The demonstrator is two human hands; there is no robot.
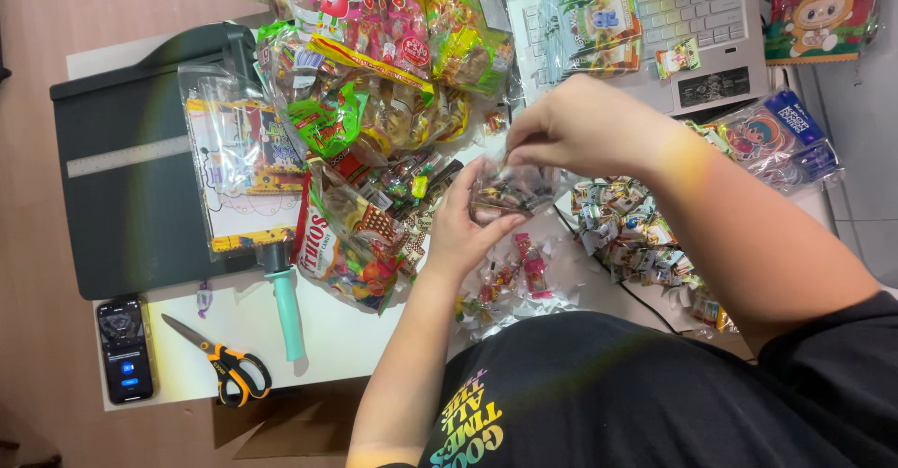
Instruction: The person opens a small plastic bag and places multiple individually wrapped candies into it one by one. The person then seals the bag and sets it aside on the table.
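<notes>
Starting at the left edge of the white table point(355, 342), a dark phone point(124, 348) is seen flat near the corner, with orange-handled scissors point(224, 363) just beside it and a grey paper trimmer point(131, 178) behind them, its teal handle point(286, 309) pointing toward the person. Clear printed bags point(245, 173) are laid across the trimmer, and a heap of large sweet packets point(374, 103) is piled next to it.

Toward the middle, a small clear bag of sweets point(510, 190) is held up above the table between both hands. It is cupped from below and from the left by the left hand point(463, 234), whose fingers are curled around its lower end. From above and the right it is pinched by the right hand point(585, 127), the fingertips closed on its upper edge (the mouth of the bag, as far as can be told). The bag's long axis is laid roughly across the view, tilted slightly, so that its open end lies toward the right hand. Both hands are touching it; neither is clearly nearer.

Below the bag a few loose pink sweets point(531, 267) are scattered. Further right a pile of small wrapped candies point(631, 230) is seen, then a laptop point(711, 19) behind it, and a bag with a blue label point(776, 136) at the far right.
</notes>
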